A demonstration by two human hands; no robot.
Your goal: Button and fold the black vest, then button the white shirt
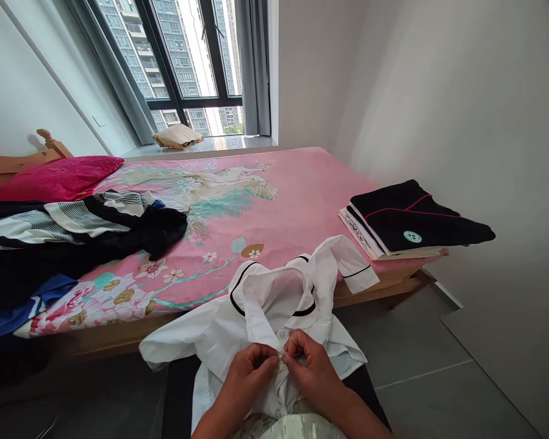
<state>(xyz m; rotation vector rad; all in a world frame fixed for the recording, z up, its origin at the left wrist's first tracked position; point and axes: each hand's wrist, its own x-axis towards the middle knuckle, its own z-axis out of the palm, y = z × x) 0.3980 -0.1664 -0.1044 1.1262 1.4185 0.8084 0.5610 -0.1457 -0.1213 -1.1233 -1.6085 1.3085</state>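
A white shirt (219, 329) with black trim on its collar lies across my lap and against the bed's edge. Its sleeves spread to the left and up to the right, the right cuff resting on the bed. My left hand (255, 370) pinches the front placket just below the collar. Close beside it, my right hand (307, 364) pinches the opposite edge, fingertips nearly meeting the left ones. A button shows just above the fingers; whatever lies between the fingertips is too small to make out.
On the bed (297, 201), a stack of folded clothes topped by a black garment (412, 219) sits at the right corner. Loose striped and black clothes (82, 225) lie at left, near a red pillow (68, 175). A beige bundle (178, 136) rests on the windowsill.
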